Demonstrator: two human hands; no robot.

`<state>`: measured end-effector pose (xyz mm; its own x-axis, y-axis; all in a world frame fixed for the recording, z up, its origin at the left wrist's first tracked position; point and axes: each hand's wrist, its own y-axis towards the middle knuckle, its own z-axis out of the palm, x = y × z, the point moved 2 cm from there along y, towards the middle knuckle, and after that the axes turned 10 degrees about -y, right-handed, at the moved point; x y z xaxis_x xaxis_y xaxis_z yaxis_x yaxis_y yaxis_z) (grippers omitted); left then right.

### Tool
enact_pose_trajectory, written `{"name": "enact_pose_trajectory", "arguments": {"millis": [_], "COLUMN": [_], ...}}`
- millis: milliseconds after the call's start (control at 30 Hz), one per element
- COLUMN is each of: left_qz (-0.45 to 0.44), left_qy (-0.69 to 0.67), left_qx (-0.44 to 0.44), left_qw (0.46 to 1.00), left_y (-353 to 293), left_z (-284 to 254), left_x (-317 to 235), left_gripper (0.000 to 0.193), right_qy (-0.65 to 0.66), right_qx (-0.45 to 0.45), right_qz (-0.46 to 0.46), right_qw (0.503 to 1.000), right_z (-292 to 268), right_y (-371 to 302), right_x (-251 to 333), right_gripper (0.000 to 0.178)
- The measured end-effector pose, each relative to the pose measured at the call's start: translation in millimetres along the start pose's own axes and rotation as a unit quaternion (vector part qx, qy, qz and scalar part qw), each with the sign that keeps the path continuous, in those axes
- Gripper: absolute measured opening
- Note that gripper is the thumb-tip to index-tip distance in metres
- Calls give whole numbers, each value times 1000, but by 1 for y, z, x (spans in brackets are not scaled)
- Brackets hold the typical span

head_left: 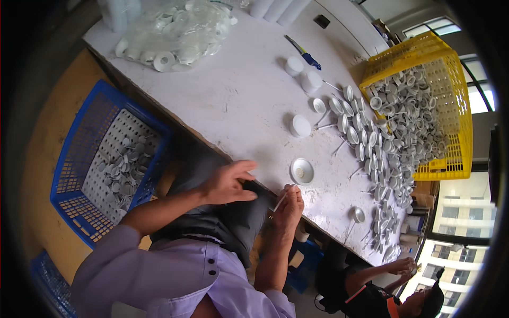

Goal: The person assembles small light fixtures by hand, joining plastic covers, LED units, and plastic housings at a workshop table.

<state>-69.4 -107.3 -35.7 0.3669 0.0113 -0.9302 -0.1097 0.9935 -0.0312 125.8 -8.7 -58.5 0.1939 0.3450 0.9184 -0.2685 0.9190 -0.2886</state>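
My left hand (pixel 230 183) hovers over my lap by the table's front edge, fingers spread, with nothing in it. At the edge, my right hand (pixel 289 208) is closed in a pinch round a thin white stem (pixel 279 202); whatever is at its upper end is hidden by the fingers. Just beyond that hand, a shallow round white dish (pixel 302 171) stands on the table with something small and pale in its bottom. Farther back are a white round tub (pixel 300 126) and a small metallic-looking cup (pixel 318 106).
Many stemmed cups (pixel 371 143) spread across the table's right, spilling from a tipped yellow crate (pixel 461 111). A blue crate (pixel 87 119) holding similar pieces is at left. A bag of white rings (pixel 175 34) and a cutter (pixel 307 55) lie farther back. Another person (pixel 382 299) works at lower right.
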Motion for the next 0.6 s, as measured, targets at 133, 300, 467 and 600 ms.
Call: {"name": "enact_pose_trajectory", "arguments": {"millis": [133, 300, 467, 600], "left_qz": [23, 52, 18, 10], "left_qy": [47, 107, 98, 146], "left_qx": [-34, -103, -130, -125], "left_qw": [998, 988, 986, 981], "left_y": [49, 42, 31, 22], "left_z": [29, 5, -19, -16], "left_x": [-13, -17, -2, -7], "left_gripper": [76, 77, 86, 87], "right_qy": [29, -221, -383, -497], "right_qx": [35, 119, -116, -90], "right_qz": [42, -24, -161, -117], "right_qw": [998, 968, 902, 855], "right_z": [52, 50, 28, 45], "right_y": [-18, -9, 116, 158], "right_x": [-15, 11, 57, 66], "right_gripper": [12, 16, 33, 41]}}
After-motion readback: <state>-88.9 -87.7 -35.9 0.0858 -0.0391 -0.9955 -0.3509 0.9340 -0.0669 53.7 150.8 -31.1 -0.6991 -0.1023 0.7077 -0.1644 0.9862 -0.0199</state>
